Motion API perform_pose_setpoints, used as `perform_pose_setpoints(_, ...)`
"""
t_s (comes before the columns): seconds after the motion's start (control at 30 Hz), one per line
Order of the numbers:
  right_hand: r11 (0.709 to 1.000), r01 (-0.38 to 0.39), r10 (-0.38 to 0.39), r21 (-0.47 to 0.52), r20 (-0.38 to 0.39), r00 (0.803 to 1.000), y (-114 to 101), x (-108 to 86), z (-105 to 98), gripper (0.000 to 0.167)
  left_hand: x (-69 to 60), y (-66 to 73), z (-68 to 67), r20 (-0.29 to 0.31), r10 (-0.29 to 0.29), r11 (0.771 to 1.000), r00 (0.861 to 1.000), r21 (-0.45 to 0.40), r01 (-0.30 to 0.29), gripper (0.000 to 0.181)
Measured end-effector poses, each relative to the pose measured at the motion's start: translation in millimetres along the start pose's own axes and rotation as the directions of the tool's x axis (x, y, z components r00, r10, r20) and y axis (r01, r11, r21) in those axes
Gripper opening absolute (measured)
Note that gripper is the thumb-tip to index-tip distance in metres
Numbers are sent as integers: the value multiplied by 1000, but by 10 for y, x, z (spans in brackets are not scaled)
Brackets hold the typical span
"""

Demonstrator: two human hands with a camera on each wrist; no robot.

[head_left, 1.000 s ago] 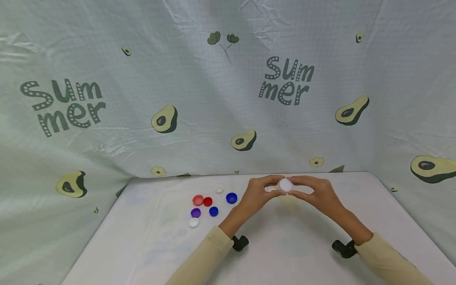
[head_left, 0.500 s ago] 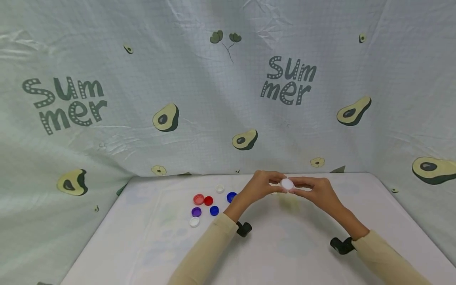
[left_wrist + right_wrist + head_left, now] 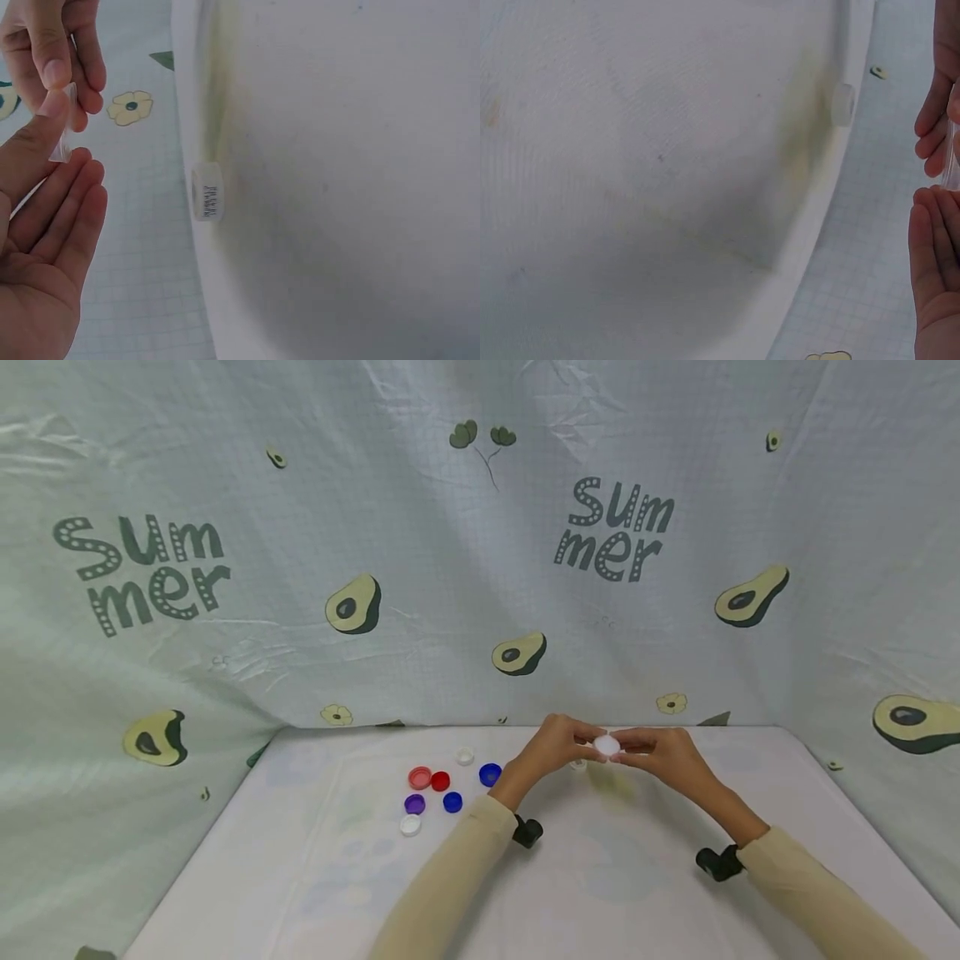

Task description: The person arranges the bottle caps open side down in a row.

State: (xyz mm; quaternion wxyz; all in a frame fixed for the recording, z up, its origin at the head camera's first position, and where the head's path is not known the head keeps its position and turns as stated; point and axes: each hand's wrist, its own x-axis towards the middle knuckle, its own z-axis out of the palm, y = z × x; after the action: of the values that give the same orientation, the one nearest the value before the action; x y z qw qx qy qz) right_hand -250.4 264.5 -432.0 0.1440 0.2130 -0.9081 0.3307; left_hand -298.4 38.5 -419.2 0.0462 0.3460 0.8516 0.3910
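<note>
Disc point(image 3: 607, 745) above table point(image 3: 337, 868), caps point(image 3: 440, 781) to left

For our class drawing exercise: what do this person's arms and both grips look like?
The left sleeve and right sleeve are long and beige. A black, rounded device shows at each wrist. The left grip and right grip are bare hands, without gloves.

Beige all the way here: the left sleeve point(image 3: 450, 885) is long, plain and lightly creased, the right sleeve point(image 3: 821, 893) matches its colour, and look at this, a stubby black camera point(image 3: 530, 833) with a rounded barrel juts out beside the left cuff point(image 3: 496, 818), while a second black camera point(image 3: 717, 864), just as chunky, sits against the right cuff point(image 3: 759, 850)!
</note>
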Motion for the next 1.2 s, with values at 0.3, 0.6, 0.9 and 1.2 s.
perform_pose_setpoints(0.3, 997, -58, 57, 48, 35, 998, 100, 83, 59, 37, 145, -134, 52, 5, 3, 1000, 1000, -20, -3, 37)
perform_pose_setpoints(0.6, 987, -159, 157, 17, 90, 984, 162, 62, 90, 39, 223, -218, 190, 36, -16, 999, 999, -46, 18, 31)
perform_pose_setpoints(0.9, 983, -186, 183, 1, 165, 969, 185, 90, 186, 36, 196, -265, 241, 55, -31, 999, 998, -32, 32, 27)
perform_pose_setpoints(1.2, 983, -181, 178, -1, 188, 966, 184, 96, 272, 32, 191, -319, 282, 63, -65, 998, 996, 25, 64, 26)
